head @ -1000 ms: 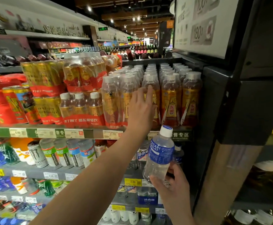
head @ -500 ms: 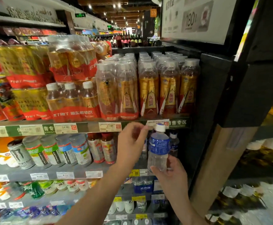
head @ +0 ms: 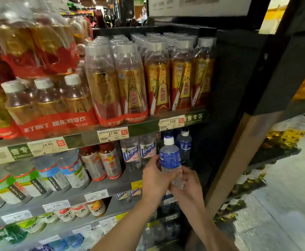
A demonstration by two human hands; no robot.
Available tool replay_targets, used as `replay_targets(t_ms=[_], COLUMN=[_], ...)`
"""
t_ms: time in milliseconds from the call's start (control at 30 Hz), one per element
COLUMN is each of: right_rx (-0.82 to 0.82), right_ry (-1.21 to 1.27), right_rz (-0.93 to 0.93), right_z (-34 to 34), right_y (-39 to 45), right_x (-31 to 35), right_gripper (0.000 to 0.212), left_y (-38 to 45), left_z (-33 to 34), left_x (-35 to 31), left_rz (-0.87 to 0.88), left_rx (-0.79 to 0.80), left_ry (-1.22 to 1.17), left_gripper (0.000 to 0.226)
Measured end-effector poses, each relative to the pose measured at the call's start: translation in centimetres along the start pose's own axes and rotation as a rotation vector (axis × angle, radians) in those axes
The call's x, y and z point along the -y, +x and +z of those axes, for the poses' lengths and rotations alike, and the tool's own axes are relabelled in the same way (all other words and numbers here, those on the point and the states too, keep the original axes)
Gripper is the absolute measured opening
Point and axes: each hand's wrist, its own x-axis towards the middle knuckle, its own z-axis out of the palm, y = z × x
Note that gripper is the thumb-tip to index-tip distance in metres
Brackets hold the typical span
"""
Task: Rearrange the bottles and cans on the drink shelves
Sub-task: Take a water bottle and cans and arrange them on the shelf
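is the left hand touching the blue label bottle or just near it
Touching. The head view shows the left hand with fingers wrapped around the blue label bottle.

Left hand [head: 154,178] come down from the top-shelf bottles, now gripping the blue-label bottle [head: 170,160] beside right hand [head: 188,185]

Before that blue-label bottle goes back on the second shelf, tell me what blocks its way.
Nothing visible blocks it. Both hands hold the blue-label bottle just in front of a matching bottle at the second shelf's right end.
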Motion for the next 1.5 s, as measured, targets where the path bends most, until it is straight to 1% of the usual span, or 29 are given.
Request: replay_targets(t_ms=[67,100,167,233,300,367,433,533,633,733,833,900,1000,1067,1167,1333,1433,1500], right_rx=[0.049,0.036,-0.066,-0.127,-0.152,-0.147,-0.105,-0.092,-0.104,-0.105,-0.085,-0.082,-0.062,-0.040,-0.016,-0.039,-0.043,-0.083], right_ry=[-0.009,-0.019,-0.046,-0.079,-0.125,-0.179,-0.194,-0.279,-0.274,-0.162,-0.062,-0.049,-0.078,-0.109,-0.129,-0.101,-0.094,-0.081], right_rz=[-0.074,-0.093,-0.082,-0.056,-0.090,-0.142,-0.109,-0.108,-0.086,-0.044,-0.038,-0.031,-0.025,-0.032,-0.038,-0.060,-0.058,-0.054], right_z=[-0.8,-1.3,-2.1,-2.5,-2.4,-1.9,-1.2,-0.5,-0.3,-0.3,-0.2,-0.2,-0.3,-0.2,0.0,0.0,0.3,0.6], right_y=[0.7,1.2,2.7,4.5,6.2,8.0,9.4,10.6,10.9,11.1,11.5,11.9,12.2,12.2,11.9,11.9,11.2,10.3], right_x=[-0.5,-0.8,-1.4,-1.7,-1.6,-1.9,-2.2,-3.0,-3.2,-3.0,-3.3,-3.6,-4.1,-4.5,-4.6,-4.4,-4.5,-4.2], right_gripper=[0.055,0.052,0.042,0.040,0.047,0.060,0.074,0.085,0.088,0.085,0.086,0.087,0.088,0.087,0.084,0.080,0.086,0.089], left_y=[0.7,0.9,1.4,1.7,2.0,2.3,2.7,3.3,3.7,3.8,3.8,3.9,4.2,4.2,4.5,5.0,4.4,3.8], left_z=[0.7,1.1,2.3,3.6,4.8,5.8,6.4,7.1,7.4,7.9,8.3,8.5,8.7,8.9,9.1,8.7,8.1,7.4], left_x=[0.3,0.3,0.5,0.7,1.1,1.4,1.8,2.6,2.8,3.3,4.1,4.2,4.0,4.0,4.3,4.7,5.2,5.6], left_rz=[0.007,0.008,0.000,-0.010,-0.037,-0.053,-0.056,-0.042,-0.053,-0.077,-0.117,-0.139,-0.198,-0.196,-0.185,-0.191,-0.178,-0.182], left_rx=[-0.040,-0.062,-0.120,-0.191,-0.277,-0.346,-0.362,-0.399,-0.424,-0.394,-0.407,-0.423,-0.453,-0.460,-0.467,-0.474,-0.442,-0.452], left_ry=[-0.059,-0.077,-0.098,-0.108,-0.084,-0.068,-0.051,0.003,0.061,0.089,0.058,0.039,-0.003,0.008,0.049,0.009,0.017,0.040], left_gripper=[0.057,0.057,0.058,0.060,0.069,0.076,0.073,0.067,0.072,0.077,0.081,0.077,0.055,0.049,0.046,0.042,0.039,0.034])
